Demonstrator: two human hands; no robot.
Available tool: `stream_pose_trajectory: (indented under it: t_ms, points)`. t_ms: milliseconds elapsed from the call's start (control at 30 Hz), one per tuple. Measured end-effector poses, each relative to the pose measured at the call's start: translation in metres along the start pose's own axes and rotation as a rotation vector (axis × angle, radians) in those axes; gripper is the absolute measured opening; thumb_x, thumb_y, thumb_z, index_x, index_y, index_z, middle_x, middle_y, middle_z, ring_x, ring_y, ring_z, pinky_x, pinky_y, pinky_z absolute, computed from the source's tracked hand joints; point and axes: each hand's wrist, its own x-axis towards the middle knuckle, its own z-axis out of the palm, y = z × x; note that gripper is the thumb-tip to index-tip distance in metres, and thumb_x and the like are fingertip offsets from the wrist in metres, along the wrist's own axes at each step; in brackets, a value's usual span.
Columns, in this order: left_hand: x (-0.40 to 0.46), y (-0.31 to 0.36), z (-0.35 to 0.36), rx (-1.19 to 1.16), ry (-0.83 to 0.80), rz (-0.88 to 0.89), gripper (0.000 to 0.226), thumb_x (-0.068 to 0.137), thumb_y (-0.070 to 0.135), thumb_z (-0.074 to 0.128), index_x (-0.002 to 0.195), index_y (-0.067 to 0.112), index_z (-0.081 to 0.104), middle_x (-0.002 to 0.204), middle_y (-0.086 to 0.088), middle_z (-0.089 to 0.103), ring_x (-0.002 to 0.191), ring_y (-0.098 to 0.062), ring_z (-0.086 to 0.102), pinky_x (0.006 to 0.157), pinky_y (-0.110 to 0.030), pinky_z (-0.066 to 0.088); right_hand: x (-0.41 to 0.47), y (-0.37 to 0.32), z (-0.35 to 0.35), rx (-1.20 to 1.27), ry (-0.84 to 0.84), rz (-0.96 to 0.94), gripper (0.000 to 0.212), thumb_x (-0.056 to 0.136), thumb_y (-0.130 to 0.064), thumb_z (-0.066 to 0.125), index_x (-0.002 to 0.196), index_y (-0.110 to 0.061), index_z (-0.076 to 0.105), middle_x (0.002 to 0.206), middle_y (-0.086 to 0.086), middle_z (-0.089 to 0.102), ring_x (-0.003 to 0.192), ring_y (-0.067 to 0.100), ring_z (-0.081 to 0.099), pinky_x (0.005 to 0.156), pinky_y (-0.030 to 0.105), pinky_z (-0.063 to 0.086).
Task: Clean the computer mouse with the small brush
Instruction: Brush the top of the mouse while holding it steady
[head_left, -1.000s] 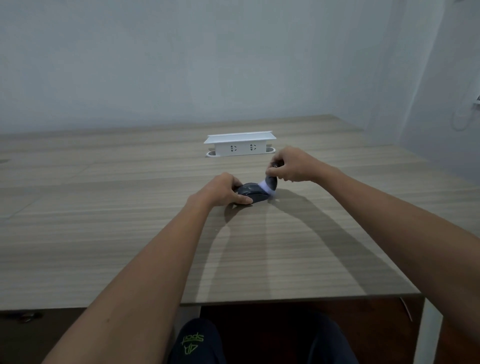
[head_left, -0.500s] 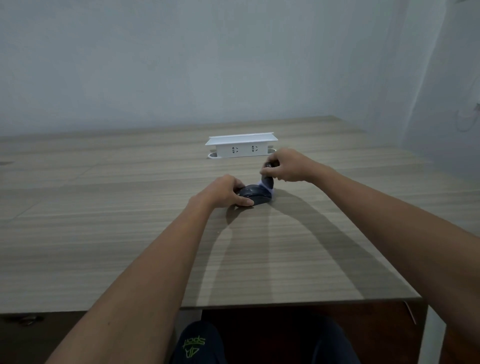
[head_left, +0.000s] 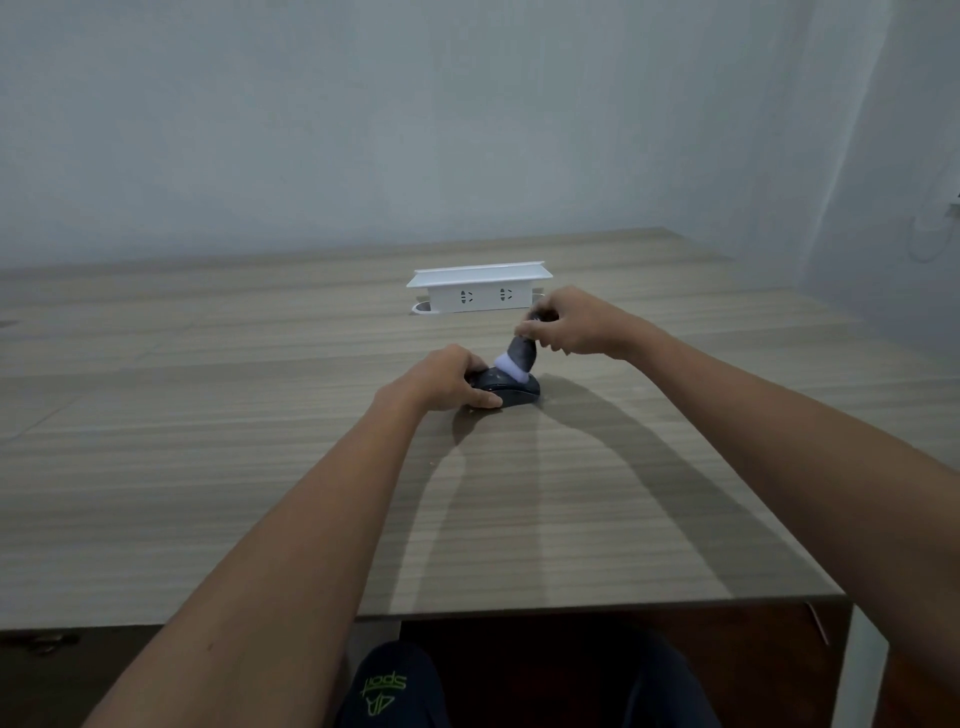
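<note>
Wood-grain table (head_left: 208, 467) fills most of the view, pale striped laminate, with its near edge across the bottom. Grey-white wall (head_left: 363, 130) behind it, plain.

Both forearms are bare and reach forward from the bottom corners, casting two long shadows on the tabletop toward the near edge.

White socket box (head_left: 477, 288) stands upright on the table's far half, two outlets on the near face, just beyond the hands.

Left hand (head_left: 447, 379) is clamped over the rear of the computer mouse (head_left: 511, 392), thumb along the near side, pinning it flat on the table. Mouse is dark grey, roughly table centre, nose pointing right; only its front half shows past the fingers.

Right hand (head_left: 571, 322) pinches the top of the small brush (head_left: 519, 356) between thumb and fingertips, closed firmly on the handle. Brush is tilted, handle up toward the right, dark body flaring down to a white bristle tip. Bristles touch the top of the mouse, just beside the left hand's fingers.

Dark trousers (head_left: 395, 691) with green lettering on the knee show below the table edge.
</note>
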Motion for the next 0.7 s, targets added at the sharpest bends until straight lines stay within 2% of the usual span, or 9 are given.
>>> stream_pose_trajectory:
  t_ms: [167,200,333,400,467,533,600,700]
  points:
    - [-0.001,0.003,0.001,0.017,0.011,-0.002,0.036,0.082,0.039,0.079,0.107,0.014,0.075,0.097,-0.011,0.074,0.096,-0.029,0.066,0.085,-0.041,0.051,0.000,0.006,-0.004,-0.353,-0.027,-0.003,0.022,0.090,-0.023,0.063,0.086,-0.006,0.076,0.080,0.009,0.071,0.075,0.025,0.063,0.070,0.037,0.050]
    - [0.000,0.003,0.000,0.016,0.006,-0.005,0.036,0.082,0.038,0.079,0.108,0.013,0.075,0.097,-0.011,0.074,0.096,-0.029,0.066,0.085,-0.041,0.051,-0.002,0.005,-0.005,-0.330,-0.027,-0.003,0.022,0.090,-0.023,0.063,0.086,-0.006,0.075,0.077,0.007,0.070,0.072,0.022,0.062,0.067,0.036,0.049]
    - [0.001,0.002,0.000,0.018,-0.002,-0.018,0.037,0.082,0.038,0.079,0.109,0.013,0.075,0.097,-0.011,0.074,0.095,-0.029,0.067,0.080,-0.036,0.049,-0.008,0.001,-0.001,0.018,-0.014,0.003,0.023,0.092,-0.025,0.064,0.088,-0.005,0.074,0.067,0.003,0.059,0.055,0.011,0.051,0.048,0.023,0.042]
    - [0.001,0.002,0.001,0.024,0.004,-0.017,0.037,0.082,0.039,0.079,0.108,0.013,0.075,0.097,-0.010,0.074,0.095,-0.029,0.067,0.078,-0.036,0.048,-0.011,0.006,-0.001,-0.014,0.007,-0.006,0.021,0.090,-0.023,0.064,0.085,-0.007,0.075,0.066,0.004,0.059,0.057,0.013,0.051,0.050,0.024,0.042]
    - [0.000,0.003,0.001,0.033,0.013,-0.016,0.038,0.082,0.039,0.078,0.108,0.012,0.074,0.098,-0.010,0.073,0.095,-0.028,0.066,0.079,-0.036,0.049,-0.014,0.012,-0.003,-0.197,-0.002,-0.011,0.019,0.089,-0.021,0.064,0.085,-0.009,0.077,0.069,0.002,0.063,0.065,0.016,0.054,0.058,0.027,0.041]
    - [0.001,0.003,0.002,0.031,0.014,-0.021,0.038,0.082,0.039,0.079,0.108,0.012,0.074,0.098,-0.010,0.073,0.095,-0.028,0.066,0.083,-0.038,0.050,-0.017,0.015,-0.005,-0.284,-0.005,-0.006,0.019,0.090,-0.020,0.063,0.089,-0.009,0.078,0.071,-0.003,0.064,0.066,0.014,0.054,0.058,0.024,0.039]
    - [0.002,0.004,0.001,0.032,0.014,-0.022,0.038,0.082,0.039,0.079,0.108,0.012,0.074,0.098,-0.010,0.073,0.093,-0.027,0.065,0.081,-0.038,0.050,-0.019,0.012,-0.004,-0.211,0.010,-0.023,0.019,0.091,-0.023,0.063,0.089,-0.009,0.077,0.068,-0.004,0.062,0.061,0.010,0.052,0.057,0.023,0.040]
    - [0.002,0.004,0.001,0.025,0.005,-0.035,0.039,0.082,0.039,0.078,0.110,0.013,0.074,0.097,-0.009,0.073,0.086,-0.023,0.062,0.072,-0.033,0.044,-0.020,0.006,-0.001,0.031,0.022,-0.018,0.021,0.091,-0.025,0.065,0.087,-0.006,0.074,0.066,0.002,0.060,0.055,0.010,0.052,0.048,0.019,0.042]
